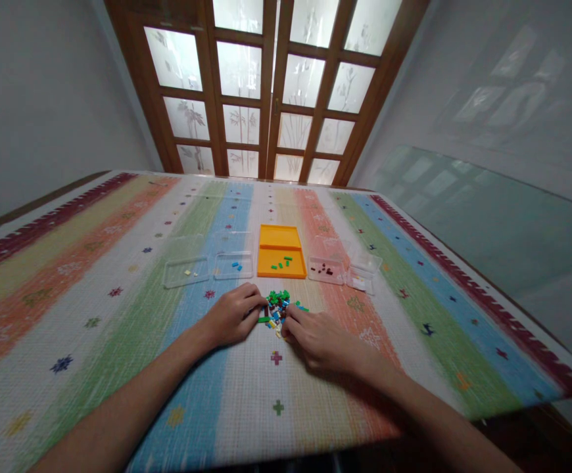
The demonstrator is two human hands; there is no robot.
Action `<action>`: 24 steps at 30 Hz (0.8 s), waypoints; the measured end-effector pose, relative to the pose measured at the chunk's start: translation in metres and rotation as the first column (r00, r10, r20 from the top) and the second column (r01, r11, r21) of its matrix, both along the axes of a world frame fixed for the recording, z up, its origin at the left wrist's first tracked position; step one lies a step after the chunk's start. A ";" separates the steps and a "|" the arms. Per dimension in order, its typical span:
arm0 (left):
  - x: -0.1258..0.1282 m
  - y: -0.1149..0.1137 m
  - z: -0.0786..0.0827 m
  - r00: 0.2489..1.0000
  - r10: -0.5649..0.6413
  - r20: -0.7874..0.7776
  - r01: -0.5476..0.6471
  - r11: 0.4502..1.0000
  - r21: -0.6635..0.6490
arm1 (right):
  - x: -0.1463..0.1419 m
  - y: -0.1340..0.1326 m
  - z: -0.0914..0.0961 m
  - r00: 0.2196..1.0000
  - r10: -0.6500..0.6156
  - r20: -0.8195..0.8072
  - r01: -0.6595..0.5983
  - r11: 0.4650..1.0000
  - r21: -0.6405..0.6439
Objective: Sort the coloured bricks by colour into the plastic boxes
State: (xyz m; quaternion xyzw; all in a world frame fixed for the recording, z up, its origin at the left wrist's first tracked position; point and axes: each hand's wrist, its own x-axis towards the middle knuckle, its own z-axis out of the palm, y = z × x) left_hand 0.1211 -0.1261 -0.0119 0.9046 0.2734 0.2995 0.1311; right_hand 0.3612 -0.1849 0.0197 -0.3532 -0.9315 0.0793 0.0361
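Observation:
A small heap of tiny coloured bricks [279, 304], mostly green, blue and yellow, lies on the striped table mat. My left hand [233, 315] rests at the heap's left edge with its fingers curled against the bricks. My right hand [315, 338] sits at the heap's lower right, fingers bent and touching the pile. What either hand pinches is too small to make out.
Beyond the heap stand an orange tray [281, 247] with green bricks and several clear boxes: one with yellow bits [186, 271], one with blue [233, 265], one with dark red [326, 269], one more [363, 272]. The mat's near edge [315, 453] is close.

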 end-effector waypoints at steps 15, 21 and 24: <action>0.001 0.000 -0.002 1.000 0.003 0.016 -0.003 1.000 0.006 | -0.013 -0.010 -0.012 0.947 0.187 -0.262 -0.170 0.982 0.083; 0.001 0.000 -0.003 1.000 0.003 0.009 -0.003 1.000 0.013 | -0.025 -0.014 -0.021 0.962 0.219 -0.165 -0.183 0.960 0.212; 0.001 0.001 -0.003 1.000 0.000 0.008 0.000 1.000 0.024 | -0.028 -0.014 -0.021 0.962 0.241 -0.131 -0.197 0.940 0.279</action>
